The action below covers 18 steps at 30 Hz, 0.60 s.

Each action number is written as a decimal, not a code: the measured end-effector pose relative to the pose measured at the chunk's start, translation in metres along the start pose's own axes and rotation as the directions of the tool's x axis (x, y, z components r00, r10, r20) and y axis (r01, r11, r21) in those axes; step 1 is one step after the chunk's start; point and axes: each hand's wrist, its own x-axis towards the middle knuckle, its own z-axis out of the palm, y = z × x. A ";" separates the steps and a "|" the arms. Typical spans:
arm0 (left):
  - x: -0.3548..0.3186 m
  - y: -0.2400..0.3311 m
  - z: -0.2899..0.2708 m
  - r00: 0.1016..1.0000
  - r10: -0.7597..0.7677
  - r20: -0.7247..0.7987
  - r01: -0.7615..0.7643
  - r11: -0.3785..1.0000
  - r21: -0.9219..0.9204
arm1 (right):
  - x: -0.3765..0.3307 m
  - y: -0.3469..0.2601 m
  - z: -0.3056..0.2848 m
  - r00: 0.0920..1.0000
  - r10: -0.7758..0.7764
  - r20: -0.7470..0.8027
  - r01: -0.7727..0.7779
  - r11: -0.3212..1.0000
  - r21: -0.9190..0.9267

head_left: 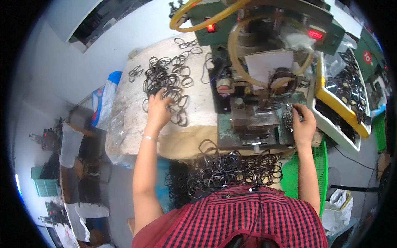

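— While the left hand [159, 108] reaches over the near end of the dark frames [159, 74], they lie heaped between the worktop's [124, 103] left edge and the machine [255, 120], with strays up toward the far edge!

— And its grip?

— Can't tell! The fingers are bent and parted, right among the loops, but whether they hold or touch a frame can't be settled from above.

— Over to the right hand [304, 125], then.

— It's at the right edge of the machine's base, thumb and forefinger beside a cluster of small metal parts [288, 118]. Whether one is pinched, I can't say; it's too small to make out!

— What about under the machine's head?

— Tough view! The hose [233, 47] loops across the front, the middle is dark, and a white sheet [262, 64] hides some of what's behind.

— And below the worktop's near edge?

— A second heap [231, 167], tangled frames again, its lower side cut off by the checked shirt [244, 211]. The green basket [290, 177] is partly covered by the right forearm. Out right, a yellow tray [320, 84] overlaps a white box [355, 144], masking much of its inside!
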 end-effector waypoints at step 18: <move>-0.003 0.096 0.003 0.891 -0.440 -0.109 -0.013 0.216 -0.976 | 0.013 -0.079 -0.009 0.997 -0.027 0.077 -0.015 0.864 0.503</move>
